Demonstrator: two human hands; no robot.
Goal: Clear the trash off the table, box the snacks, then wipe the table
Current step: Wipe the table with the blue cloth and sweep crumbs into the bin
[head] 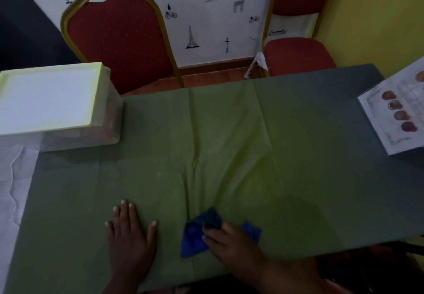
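From the head camera, a table [321, 179] under a green cloth fills the view. Near its front edge, the right hand [231, 245] presses a crumpled blue cloth [197, 234] onto the table, fingers curled over the cloth's top. Just left of the blue cloth, the left hand [130, 236] lies flat on the table, fingers spread, grasping nothing. At the table's far left corner stands a clear plastic box [91, 133] with a pale lid [48, 98] closed on it. A printed sheet [397, 110] with round pictures lies at the table's right end; its writing is too blurred to read. Two red chairs [119, 38] stand behind the table.
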